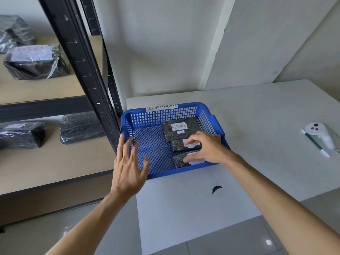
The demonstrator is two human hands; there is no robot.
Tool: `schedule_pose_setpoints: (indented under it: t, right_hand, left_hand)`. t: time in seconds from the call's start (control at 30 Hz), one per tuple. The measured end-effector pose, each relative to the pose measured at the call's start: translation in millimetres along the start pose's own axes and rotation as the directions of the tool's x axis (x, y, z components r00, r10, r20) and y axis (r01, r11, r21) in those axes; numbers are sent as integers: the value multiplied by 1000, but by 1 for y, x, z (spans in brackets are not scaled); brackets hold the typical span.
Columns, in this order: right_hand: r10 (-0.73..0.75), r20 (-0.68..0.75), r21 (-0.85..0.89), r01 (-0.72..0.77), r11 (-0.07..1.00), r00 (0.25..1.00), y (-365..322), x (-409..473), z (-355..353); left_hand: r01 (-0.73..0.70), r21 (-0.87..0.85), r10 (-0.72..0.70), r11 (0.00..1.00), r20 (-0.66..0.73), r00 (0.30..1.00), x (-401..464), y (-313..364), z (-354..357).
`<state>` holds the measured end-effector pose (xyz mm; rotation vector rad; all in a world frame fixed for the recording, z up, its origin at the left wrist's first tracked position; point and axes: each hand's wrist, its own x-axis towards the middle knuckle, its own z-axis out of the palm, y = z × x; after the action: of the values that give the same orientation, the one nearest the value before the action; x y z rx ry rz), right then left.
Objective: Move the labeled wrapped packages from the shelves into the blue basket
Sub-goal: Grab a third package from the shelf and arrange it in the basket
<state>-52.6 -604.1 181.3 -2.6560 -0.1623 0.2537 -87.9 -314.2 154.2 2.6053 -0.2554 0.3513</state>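
Note:
A blue mesh basket (156, 113) labelled "RETURN OVERDUE" sits on the white table beside the shelves. Three black wrapped packages lie along its right side: the far one (176, 131) reads "RETURN", a middle one (179, 146) and a near one (179, 161) are partly covered. My right hand (206, 150) rests over the middle and near packages, fingers curled on the near one's label. My left hand (128, 166) hovers open over the basket's left front corner. On the shelves a labelled "RETURN" package (36, 61) lies on the upper board.
More wrapped packages sit on the shelves: one at the upper left (14, 32), two on the lower board (20, 134) (81, 127). The black shelf upright (86, 74) stands just left of the basket. A white controller (320, 135) and a pen (315, 143) lie at the table's right.

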Motion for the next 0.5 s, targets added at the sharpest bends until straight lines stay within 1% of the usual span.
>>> schedule_pose_setpoints:
  t: [0.07, 0.2, 0.3, 0.4, 0.47, 0.5]
  right_hand:
    - [32, 62, -46, -29, 999, 998, 1, -3, -2]
    - [90, 36, -16, -90, 996, 995, -4, -1, 0]
    - [105, 52, -20, -104, 994, 993, -9, -3, -1]
    - [95, 57, 64, -98, 993, 994, -17, -7, -1]
    - [71, 17, 125, -73, 990, 997, -30, -9, 0]
    - [58, -16, 124, -56, 991, 998, -40, -10, 0]
  left_hand:
    - [-6, -7, 6, 1000, -5, 1000, -1, -1, 0]
    - [-13, 0, 13, 1000, -3, 1000, -1, -3, 0]
    - [5, 3, -5, 1000, 6, 1000, -1, -3, 1]
    - [39, 7, -40, 999, 58, 998, 0, -2, -1]
    - [49, 0, -49, 999, 103, 993, 3, -2, -6]
    - [59, -21, -57, 998, 113, 992, 5, -1, -11]
